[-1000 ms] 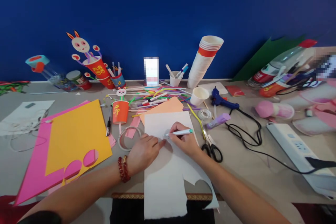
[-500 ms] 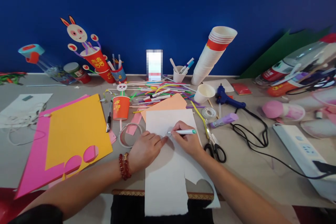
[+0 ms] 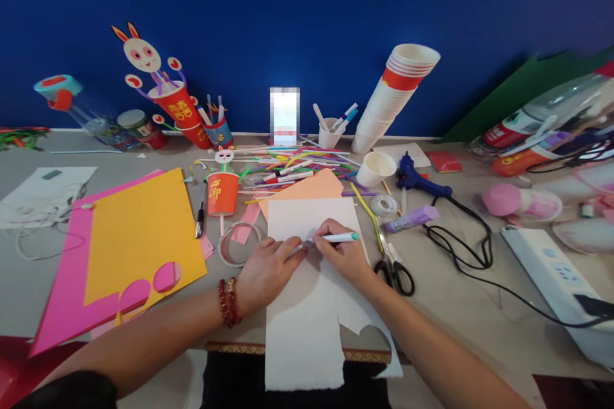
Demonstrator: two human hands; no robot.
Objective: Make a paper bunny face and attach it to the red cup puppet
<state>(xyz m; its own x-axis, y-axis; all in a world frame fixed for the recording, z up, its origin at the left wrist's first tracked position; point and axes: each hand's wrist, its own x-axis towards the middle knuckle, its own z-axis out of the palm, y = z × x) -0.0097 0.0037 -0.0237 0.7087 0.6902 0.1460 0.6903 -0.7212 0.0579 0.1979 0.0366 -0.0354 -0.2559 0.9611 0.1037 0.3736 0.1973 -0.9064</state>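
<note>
White paper [image 3: 302,332] lies in front of me in overlapping sheets. Its lower end hangs past the table's front edge, and a curved piece is cut out at the right. My right hand [image 3: 341,252] grips a white marker [image 3: 341,238] with a green end, its tip at the paper. Pressed on the sheet at the left is my left hand [image 3: 271,268], fingers extended and fingertips close to the marker's tip. A faint mark there is mostly hidden by the fingers. Black-handled scissors [image 3: 396,275] lie right of the paper, and a tape roll [image 3: 237,244] is left of it.
Yellow card [image 3: 144,236] on pink card [image 3: 57,307] lies left. A red cup [image 3: 222,195] stands near several pipe cleaners [image 3: 307,156]. At the right are a cup stack [image 3: 391,99], a glue gun [image 3: 422,182], a glue stick [image 3: 412,220] and a power strip [image 3: 556,281].
The left fingers have shifted slightly over the paper, covering more of the mark near the marker tip. The right hand keeps its grip. The whole view has moved a little.
</note>
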